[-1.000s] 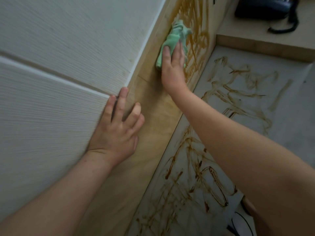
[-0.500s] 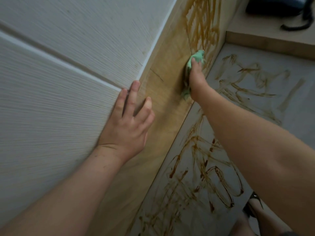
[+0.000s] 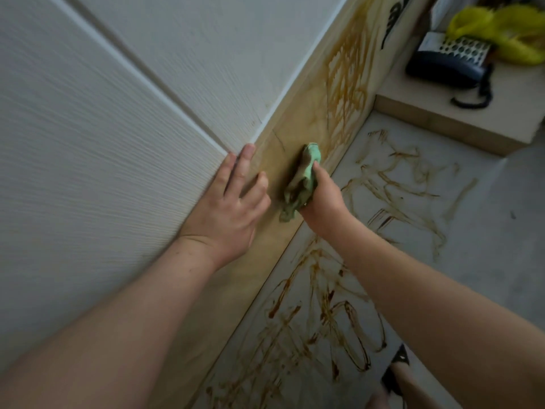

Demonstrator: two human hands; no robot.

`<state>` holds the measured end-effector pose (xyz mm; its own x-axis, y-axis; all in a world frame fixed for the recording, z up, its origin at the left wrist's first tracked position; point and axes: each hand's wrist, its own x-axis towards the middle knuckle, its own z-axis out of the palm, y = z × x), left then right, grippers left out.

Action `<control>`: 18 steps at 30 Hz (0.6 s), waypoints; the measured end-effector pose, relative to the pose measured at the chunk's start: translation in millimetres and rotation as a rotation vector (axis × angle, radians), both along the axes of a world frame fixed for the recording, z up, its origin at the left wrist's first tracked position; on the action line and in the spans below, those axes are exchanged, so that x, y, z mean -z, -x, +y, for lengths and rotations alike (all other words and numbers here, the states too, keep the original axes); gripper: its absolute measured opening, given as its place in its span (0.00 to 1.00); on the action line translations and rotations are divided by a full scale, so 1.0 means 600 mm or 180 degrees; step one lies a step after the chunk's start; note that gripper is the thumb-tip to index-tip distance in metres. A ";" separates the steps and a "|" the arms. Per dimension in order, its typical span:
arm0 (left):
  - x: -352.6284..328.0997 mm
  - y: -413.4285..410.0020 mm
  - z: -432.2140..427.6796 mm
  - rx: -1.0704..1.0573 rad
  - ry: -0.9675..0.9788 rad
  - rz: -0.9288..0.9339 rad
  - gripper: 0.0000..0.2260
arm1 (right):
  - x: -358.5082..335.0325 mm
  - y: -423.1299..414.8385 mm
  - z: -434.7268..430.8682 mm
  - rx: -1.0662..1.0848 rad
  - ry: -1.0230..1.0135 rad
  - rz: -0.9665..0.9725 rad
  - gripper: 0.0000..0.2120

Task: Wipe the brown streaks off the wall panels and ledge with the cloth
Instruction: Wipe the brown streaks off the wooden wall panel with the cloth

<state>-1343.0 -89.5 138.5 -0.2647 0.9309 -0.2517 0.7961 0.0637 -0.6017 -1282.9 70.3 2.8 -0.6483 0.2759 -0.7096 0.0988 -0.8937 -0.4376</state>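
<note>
My right hand (image 3: pixel 323 199) grips a crumpled green cloth (image 3: pixel 300 184), stained brown, and presses it against the tan wooden ledge (image 3: pixel 283 137). My left hand (image 3: pixel 233 205) lies flat with spread fingers where the white wall panel (image 3: pixel 118 128) meets the ledge, just left of the cloth. Brown streaks (image 3: pixel 345 84) cover the ledge further up. More brown streaks (image 3: pixel 392 184) scrawl across the grey lower panel (image 3: pixel 486 202) to the right of my right arm.
A dark telephone (image 3: pixel 451 63) with a coiled cord sits on a beige shelf (image 3: pixel 460 119) at the upper right, beside something yellow (image 3: pixel 507 28). A foot in a dark shoe (image 3: pixel 395 370) shows at the bottom right.
My right hand has drawn the cloth down along the ledge, from the streaked upper stretch to beside my left hand. My left hand has stayed pressed on the wall.
</note>
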 end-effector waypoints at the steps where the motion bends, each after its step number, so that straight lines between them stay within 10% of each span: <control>1: -0.003 -0.002 0.002 -0.0042 0.0079 0.0010 0.23 | -0.014 -0.018 0.011 -0.0005 0.0093 0.0080 0.27; 7: -0.028 -0.020 0.005 -0.0293 0.0279 -0.0193 0.32 | -0.104 -0.099 0.017 -0.0359 0.0372 0.0450 0.26; 18: -0.020 -0.113 0.014 -0.2045 -0.1274 -0.3142 0.25 | -0.172 -0.146 -0.028 -0.1210 0.0451 0.0656 0.34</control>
<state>-1274.9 -81.3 150.7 -0.5594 0.7601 -0.3306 0.6538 0.6498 0.3876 -1195.3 53.4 105.8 -0.8165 -0.0997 -0.5687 0.3552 -0.8633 -0.3586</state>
